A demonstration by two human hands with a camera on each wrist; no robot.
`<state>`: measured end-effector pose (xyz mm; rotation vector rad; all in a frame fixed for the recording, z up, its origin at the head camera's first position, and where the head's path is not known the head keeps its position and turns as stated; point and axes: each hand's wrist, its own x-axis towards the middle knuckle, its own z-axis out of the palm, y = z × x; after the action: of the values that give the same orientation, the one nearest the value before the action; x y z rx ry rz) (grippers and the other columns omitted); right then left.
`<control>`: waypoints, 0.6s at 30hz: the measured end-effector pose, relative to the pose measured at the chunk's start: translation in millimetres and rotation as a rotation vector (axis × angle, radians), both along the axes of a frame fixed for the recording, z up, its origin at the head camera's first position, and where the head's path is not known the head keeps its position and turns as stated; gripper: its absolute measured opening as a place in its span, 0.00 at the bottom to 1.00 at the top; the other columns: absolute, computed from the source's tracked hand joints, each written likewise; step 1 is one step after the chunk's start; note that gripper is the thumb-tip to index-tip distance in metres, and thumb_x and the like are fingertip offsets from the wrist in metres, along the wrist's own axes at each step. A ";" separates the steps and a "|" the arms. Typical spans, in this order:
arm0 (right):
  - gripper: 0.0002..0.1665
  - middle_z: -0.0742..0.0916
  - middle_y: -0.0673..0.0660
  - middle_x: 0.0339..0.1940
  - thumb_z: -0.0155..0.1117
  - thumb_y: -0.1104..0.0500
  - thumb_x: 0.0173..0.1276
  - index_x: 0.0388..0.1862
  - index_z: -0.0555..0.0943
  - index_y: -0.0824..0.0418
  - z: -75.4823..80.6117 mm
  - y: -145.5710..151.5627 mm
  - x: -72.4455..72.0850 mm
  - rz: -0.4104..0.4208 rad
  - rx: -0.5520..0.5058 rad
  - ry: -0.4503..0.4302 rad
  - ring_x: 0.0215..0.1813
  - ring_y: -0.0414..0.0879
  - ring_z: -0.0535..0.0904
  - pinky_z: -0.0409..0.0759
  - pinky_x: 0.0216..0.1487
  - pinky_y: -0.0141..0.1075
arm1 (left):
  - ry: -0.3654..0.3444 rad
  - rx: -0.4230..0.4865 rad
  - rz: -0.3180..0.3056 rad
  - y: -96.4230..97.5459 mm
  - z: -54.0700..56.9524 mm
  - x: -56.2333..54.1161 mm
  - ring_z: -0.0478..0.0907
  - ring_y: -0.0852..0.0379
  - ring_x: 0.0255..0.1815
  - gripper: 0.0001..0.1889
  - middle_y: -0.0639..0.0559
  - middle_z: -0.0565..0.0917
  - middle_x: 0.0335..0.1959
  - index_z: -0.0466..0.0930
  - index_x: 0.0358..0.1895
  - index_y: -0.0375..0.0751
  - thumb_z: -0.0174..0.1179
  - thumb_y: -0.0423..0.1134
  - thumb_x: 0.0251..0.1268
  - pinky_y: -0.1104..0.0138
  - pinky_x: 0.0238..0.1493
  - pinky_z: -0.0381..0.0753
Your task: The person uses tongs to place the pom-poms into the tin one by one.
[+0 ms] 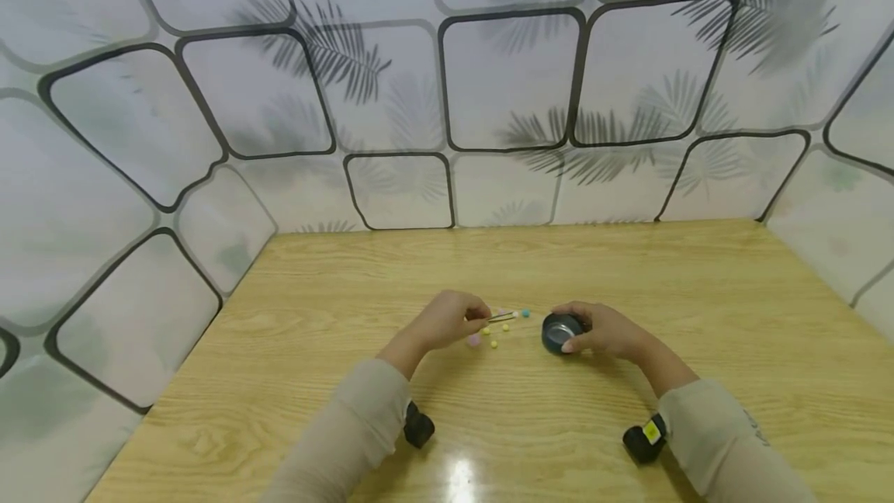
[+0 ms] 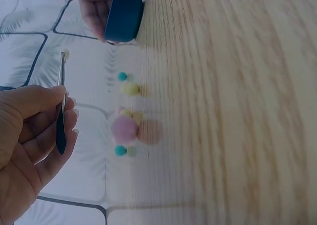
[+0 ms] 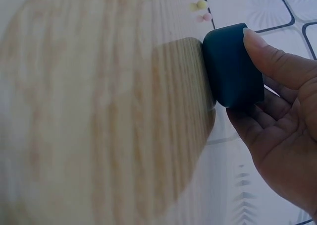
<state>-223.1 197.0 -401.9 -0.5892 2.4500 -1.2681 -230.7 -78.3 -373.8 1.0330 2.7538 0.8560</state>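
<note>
My left hand [image 1: 450,320] pinches metal tweezers [image 1: 499,317] between thumb and fingers, raised above the table in the left wrist view. At the tweezers' tips sits a small whitish bead [image 2: 66,53]. On the right, my right hand [image 1: 606,328] grips a small round dark teal bowl [image 1: 561,333] by its side, thumb at the rim. The bowl stands upright on the table, its silvery inside visible from the head. Between the hands lie loose beads: a larger pink ball [image 2: 125,129], several yellow beads [image 1: 506,327] and a teal bead [image 1: 526,313].
The wooden table [image 1: 335,270] reaches back to a wall covering [image 1: 510,84] with leaf patterns and dark outlines, which also rises at both sides. A black wrist camera [image 1: 419,427] hangs below the left sleeve, another black camera [image 1: 644,442] beside the right sleeve.
</note>
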 end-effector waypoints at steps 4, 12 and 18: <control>0.40 0.69 0.70 0.54 0.67 0.56 0.49 0.59 0.63 0.70 0.0 0.6 0.6 0.009 -0.018 -0.005 0.50 0.57 0.68 0.69 0.44 0.43 | -0.042 0.005 0.010 9.6 -0.4 -1.6 0.74 0.66 0.28 0.05 0.56 0.80 0.28 0.80 0.34 0.39 0.57 0.34 0.56 0.77 0.31 0.72; 0.41 0.67 0.71 0.56 0.67 0.54 0.49 0.59 0.63 0.68 1.8 -0.5 1.5 -0.009 -0.009 -0.010 0.52 0.58 0.66 0.67 0.47 0.46 | -0.045 -0.014 -0.022 28.9 -3.7 -4.1 0.75 0.66 0.31 0.06 0.54 0.81 0.31 0.80 0.36 0.39 0.56 0.35 0.56 0.78 0.32 0.72; 0.40 0.67 0.71 0.56 0.67 0.54 0.49 0.59 0.63 0.67 2.5 -0.6 1.6 -0.011 -0.002 -0.009 0.51 0.57 0.67 0.67 0.46 0.46 | -0.043 -0.043 -0.037 40.9 -8.0 -5.5 0.75 0.68 0.31 0.07 0.55 0.81 0.32 0.80 0.36 0.40 0.55 0.36 0.57 0.79 0.31 0.71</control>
<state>-221.5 196.5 -399.4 -0.5706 2.4480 -1.2745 -236.1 -37.4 -381.7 1.0424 2.6961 0.8010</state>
